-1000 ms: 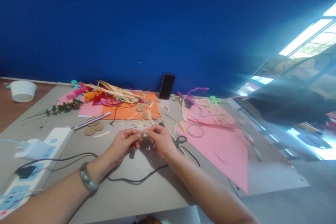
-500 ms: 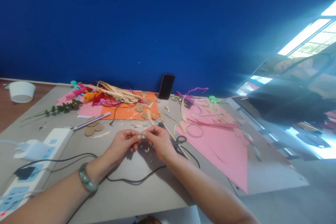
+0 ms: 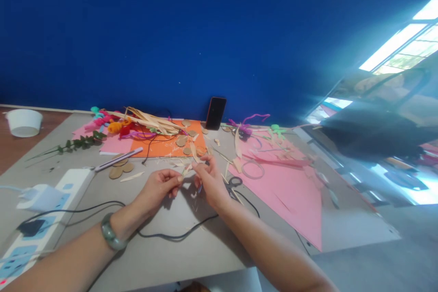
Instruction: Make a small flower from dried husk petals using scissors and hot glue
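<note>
Since the earlier frame, the right hand (image 3: 210, 182) has drawn slightly away from the left hand (image 3: 159, 188), exposing more of a small pale piece (image 3: 185, 172) between their fingertips. The left thumb and fingers are pinched closed on one end; the right thumb and forefinger are nearly together at the other, though their grip cannot be confirmed. A slim object, dark above and bluish below, shows among the right fingers; whether it is grasped cannot be told. The piece appears thin, fibrous and ragged, above the matt grey table (image 3: 212, 255). Beyond it lie long, dry, papery strips (image 3: 153, 121), flat round brown discs (image 3: 115, 173) and an orange sheet (image 3: 157, 149). Black-handled scissors (image 3: 235, 181) lie just beside the right hand, near smooth pink paper (image 3: 290, 205). A black cable (image 3: 178, 237) crosses below both hands, and a white power strip (image 3: 75, 185) occupies the left side. Plain grey surface extends from the cable to the front edge; a blue wall (image 3: 171, 32) bounds the rear.
</note>
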Tool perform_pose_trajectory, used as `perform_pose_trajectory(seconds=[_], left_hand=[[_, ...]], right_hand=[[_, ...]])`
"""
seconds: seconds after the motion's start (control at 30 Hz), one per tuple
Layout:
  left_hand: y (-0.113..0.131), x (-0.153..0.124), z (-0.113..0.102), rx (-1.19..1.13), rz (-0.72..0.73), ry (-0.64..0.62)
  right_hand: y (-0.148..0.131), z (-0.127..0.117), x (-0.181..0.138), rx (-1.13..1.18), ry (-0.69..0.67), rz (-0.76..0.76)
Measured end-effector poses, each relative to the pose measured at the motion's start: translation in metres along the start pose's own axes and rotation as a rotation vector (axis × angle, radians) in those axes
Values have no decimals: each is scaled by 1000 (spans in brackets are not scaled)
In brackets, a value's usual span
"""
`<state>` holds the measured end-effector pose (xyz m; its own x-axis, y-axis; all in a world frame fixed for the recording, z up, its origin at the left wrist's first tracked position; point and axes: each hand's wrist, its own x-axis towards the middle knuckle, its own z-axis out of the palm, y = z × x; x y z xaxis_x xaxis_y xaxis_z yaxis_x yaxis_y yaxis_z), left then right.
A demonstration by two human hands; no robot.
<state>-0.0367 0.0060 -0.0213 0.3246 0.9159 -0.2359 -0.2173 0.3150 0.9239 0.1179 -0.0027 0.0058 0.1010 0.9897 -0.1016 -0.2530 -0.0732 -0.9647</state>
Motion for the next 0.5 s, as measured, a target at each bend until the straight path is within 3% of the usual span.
perform_pose_trajectory(seconds=[0.17, 0.5], left_hand=[[0, 0, -1, -4, 13, 11], [0, 1, -2, -35, 46, 41]], right_hand=[[3, -1, 2, 82, 82, 56], [7, -6, 2, 7, -62, 54]])
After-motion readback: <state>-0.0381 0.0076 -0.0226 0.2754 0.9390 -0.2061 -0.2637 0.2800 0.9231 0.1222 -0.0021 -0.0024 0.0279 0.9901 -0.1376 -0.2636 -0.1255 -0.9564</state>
